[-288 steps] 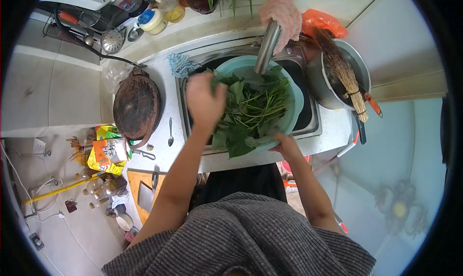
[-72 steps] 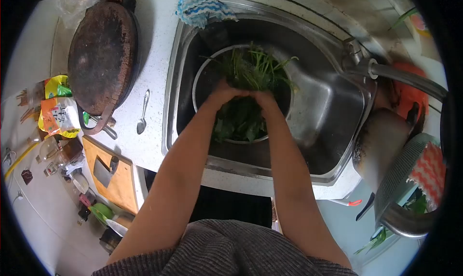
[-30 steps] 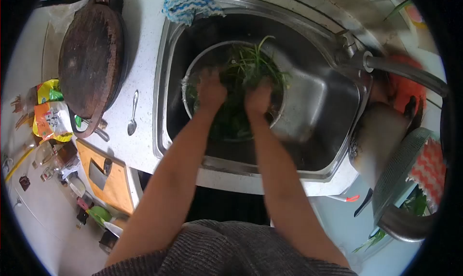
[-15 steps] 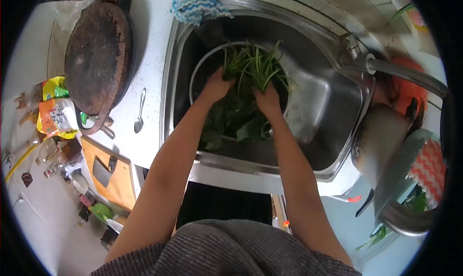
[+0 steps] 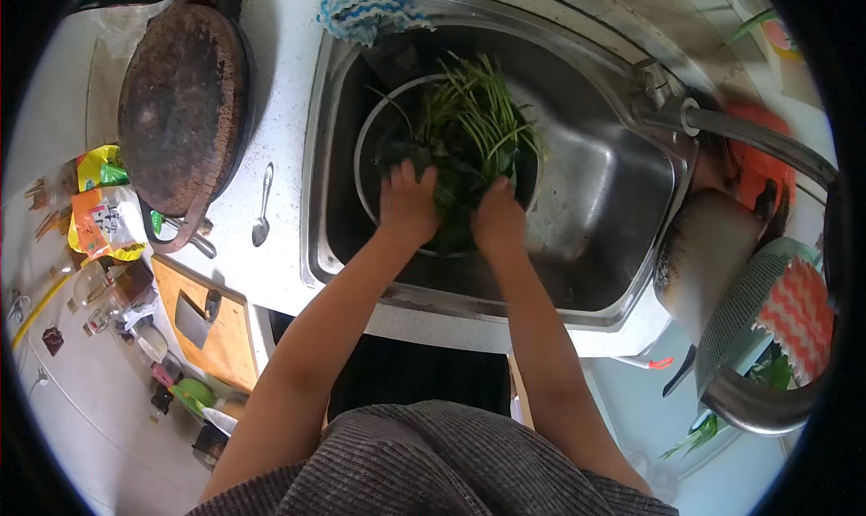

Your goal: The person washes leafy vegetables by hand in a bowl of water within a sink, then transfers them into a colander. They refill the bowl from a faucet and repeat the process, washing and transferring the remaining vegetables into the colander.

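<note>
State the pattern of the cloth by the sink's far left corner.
The cloth: wavy blue and white stripes, head view.

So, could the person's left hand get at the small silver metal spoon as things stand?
Probably yes: the left hand is on leafy green vegetables, but only the rim of the round silver-rimmed bowl, the edge of the steel sink and bare white countertop seem to lie between it and the spoon.

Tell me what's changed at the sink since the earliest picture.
Where a pale basin of greens stood at the sink, a round bowl now holds greens. The right hand has let go of the basin's rim; it and the left hand are in among those greens. Spoon, griddle and blue cloth stayed put.
</note>
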`<state>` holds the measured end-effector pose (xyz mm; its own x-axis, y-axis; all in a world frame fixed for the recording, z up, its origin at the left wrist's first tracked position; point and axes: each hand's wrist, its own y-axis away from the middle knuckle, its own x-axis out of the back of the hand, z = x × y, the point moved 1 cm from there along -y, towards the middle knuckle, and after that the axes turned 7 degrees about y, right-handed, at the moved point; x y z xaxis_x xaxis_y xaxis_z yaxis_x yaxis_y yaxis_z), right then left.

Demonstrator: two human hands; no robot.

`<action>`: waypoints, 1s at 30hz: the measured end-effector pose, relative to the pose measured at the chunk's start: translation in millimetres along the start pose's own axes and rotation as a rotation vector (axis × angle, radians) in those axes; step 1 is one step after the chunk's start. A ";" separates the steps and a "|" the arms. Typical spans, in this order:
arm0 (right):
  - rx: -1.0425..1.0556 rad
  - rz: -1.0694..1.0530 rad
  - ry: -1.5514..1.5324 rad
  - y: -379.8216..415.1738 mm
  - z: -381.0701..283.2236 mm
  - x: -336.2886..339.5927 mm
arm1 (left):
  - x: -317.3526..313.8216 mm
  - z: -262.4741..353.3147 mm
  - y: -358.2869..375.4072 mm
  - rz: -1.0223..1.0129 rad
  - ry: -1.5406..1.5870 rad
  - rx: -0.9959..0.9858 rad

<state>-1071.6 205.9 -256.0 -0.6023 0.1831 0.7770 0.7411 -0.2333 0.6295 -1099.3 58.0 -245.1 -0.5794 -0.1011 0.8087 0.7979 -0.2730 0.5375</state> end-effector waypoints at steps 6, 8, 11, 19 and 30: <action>-0.025 -0.007 0.121 -50.7 -18.1 -29.2 | -47.4 -17.5 -47.6 0.052 -0.134 -0.057; 0.014 -0.060 0.072 -50.8 -14.1 -30.6 | -54.5 -24.1 -56.9 -0.035 0.025 -0.034; 0.102 -0.105 -0.046 -45.9 3.5 -22.3 | -32.5 -25.9 -56.1 -0.155 0.228 0.009; -0.002 0.254 -0.511 -32.0 17.7 -3.5 | -19.7 -22.5 -35.0 0.497 0.683 0.212; -0.189 -0.434 -1.392 -55.0 30.5 -21.1 | 45.8 -6.7 -41.0 -0.274 1.384 0.364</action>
<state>-1090.7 244.0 -306.8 0.0836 0.9963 -0.0216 0.4655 -0.0199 0.8848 -1159.6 58.2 -231.7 -0.2430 -0.9662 -0.0864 0.5137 -0.2037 0.8335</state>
